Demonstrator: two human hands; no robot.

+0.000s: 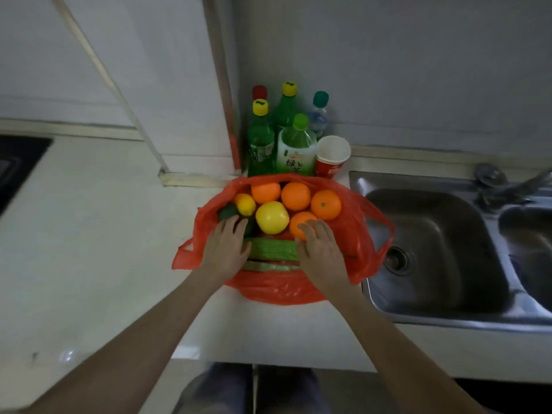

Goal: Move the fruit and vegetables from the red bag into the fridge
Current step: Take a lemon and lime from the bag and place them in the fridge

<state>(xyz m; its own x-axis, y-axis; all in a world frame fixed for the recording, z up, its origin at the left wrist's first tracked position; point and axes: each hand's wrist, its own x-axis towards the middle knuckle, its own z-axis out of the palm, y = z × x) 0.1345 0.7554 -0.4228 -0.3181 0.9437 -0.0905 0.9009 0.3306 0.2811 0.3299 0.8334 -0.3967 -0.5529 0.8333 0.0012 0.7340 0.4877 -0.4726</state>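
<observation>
Both grips reach into the red bag [280,289] with fingers loosely spread: the left hand [224,252] lies flat over a long green vegetable [273,249] and touches a dark green one [228,211], clasping nothing, while the right hand [321,252] lays its fingertips on the nearest orange [298,224] without closing round it. The thin plastic bag sits slumped open at the desk's front edge, just left of the steel sink [433,252], its handles flopped outward. Limp as it is, it would likely sag if lifted by one handle, so the produce is better taken out piece by piece. Round fruit should be firm, smooth and apt to roll; each wants a full palm cupped over it. The long vegetable looks stiff enough for a mid-length hold. Deeper in lie a large yellow fruit [272,218], a lemon [245,203] and three more oranges [295,196]. Behind the bag, against the wall, stand green drink bottles [295,150] and a red paper cup [332,158]. No fridge is in view.
</observation>
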